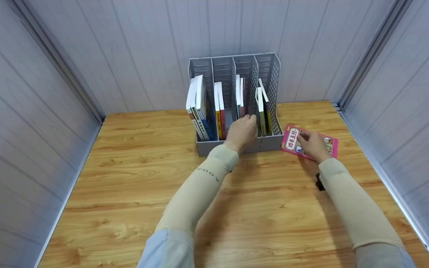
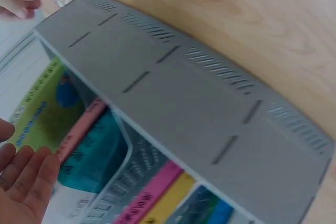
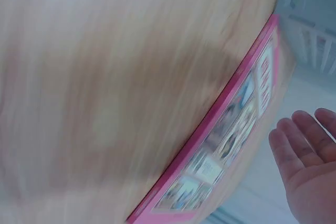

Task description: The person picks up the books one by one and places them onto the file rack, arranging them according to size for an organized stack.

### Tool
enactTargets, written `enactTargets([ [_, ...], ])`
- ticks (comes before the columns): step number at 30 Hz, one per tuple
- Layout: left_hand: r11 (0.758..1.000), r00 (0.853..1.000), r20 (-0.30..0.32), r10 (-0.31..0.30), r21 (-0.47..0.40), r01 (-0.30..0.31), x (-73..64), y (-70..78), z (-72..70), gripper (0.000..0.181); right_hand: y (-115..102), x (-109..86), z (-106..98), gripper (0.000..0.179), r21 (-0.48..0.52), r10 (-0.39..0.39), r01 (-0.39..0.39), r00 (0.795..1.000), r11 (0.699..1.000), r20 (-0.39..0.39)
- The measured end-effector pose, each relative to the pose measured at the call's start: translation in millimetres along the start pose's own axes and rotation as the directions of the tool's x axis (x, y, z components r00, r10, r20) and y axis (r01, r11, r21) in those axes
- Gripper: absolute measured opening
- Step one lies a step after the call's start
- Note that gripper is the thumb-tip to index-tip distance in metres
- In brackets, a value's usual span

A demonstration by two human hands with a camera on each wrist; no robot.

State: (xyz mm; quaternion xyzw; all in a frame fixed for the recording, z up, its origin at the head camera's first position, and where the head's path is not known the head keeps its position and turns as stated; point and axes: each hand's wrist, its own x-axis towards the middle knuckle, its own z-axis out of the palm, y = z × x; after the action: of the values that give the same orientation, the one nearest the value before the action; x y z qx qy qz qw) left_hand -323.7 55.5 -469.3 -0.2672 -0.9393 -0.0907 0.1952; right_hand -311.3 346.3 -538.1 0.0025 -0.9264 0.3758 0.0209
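Observation:
A grey file rack (image 1: 233,148) with upright books in its compartments stands against the back wall. My left hand (image 1: 242,131) is at the front of its third compartment from the left. In the left wrist view, the fingers of this hand (image 2: 29,182) are slightly bent beside a salmon-spined book (image 2: 79,132) and a teal book (image 2: 97,156); whether they touch is unclear. A pink-bordered picture book (image 1: 330,146) lies flat on the table right of the rack. Over it is my right hand (image 1: 313,144), its fingers (image 3: 310,135) extended and apart from the cover in the right wrist view.
White-paged books (image 1: 196,96) lean in the leftmost compartment, with a yellow-spined book (image 1: 218,121) in the second. The rightmost compartment holds a green book (image 2: 44,108). Panelled walls (image 1: 143,56) enclose the wooden table (image 1: 136,178) at the back and sides.

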Motion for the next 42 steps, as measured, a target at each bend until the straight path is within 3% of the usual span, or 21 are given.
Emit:
enactTargets([
  [5,0.999,0.999,0.025,-0.034,-0.005,0.034,-15.8,-11.7,14.2,0.022,22,-8.6,-12,0.048,-0.092,0.011,-0.009,1.0,0.996,0.022],
  [10,0.996,0.99,0.111,-0.09,0.013,0.089,-25.3,-19.6,23.3,0.026,43,-17.2,-18,0.054,-0.172,0.065,-0.052,0.995,0.984,0.072],
  [16,0.987,0.95,0.271,-0.156,0.064,0.144,-30.2,-25.4,28.9,0.025,62,-24.6,-16,0.048,-0.27,0.058,-0.025,0.992,0.963,0.114],
  [21,0.989,0.928,0.346,-0.138,0.105,0.108,-31.4,-27.9,29.9,0.024,63,-30.5,-17,0.046,-0.325,0.052,-0.006,0.99,0.946,0.131],
  [31,0.989,0.93,0.341,-0.136,0.102,0.108,-30.6,-32.7,32.4,0.029,56,-42.4,-22,0.025,-0.317,0.012,0.04,0.987,0.948,0.162],
  [35,0.988,0.93,0.336,-0.147,0.098,0.12,-31.3,-34.3,32.8,0.03,50,-52.6,-19,0.029,-0.33,-0.009,0.065,0.986,0.942,0.168],
  [42,0.988,0.936,0.32,-0.145,0.09,0.122,-34.3,-34.3,33.6,0.031,38,-67.2,-19,0.025,-0.366,0.042,0.048,0.972,0.929,0.232],
])
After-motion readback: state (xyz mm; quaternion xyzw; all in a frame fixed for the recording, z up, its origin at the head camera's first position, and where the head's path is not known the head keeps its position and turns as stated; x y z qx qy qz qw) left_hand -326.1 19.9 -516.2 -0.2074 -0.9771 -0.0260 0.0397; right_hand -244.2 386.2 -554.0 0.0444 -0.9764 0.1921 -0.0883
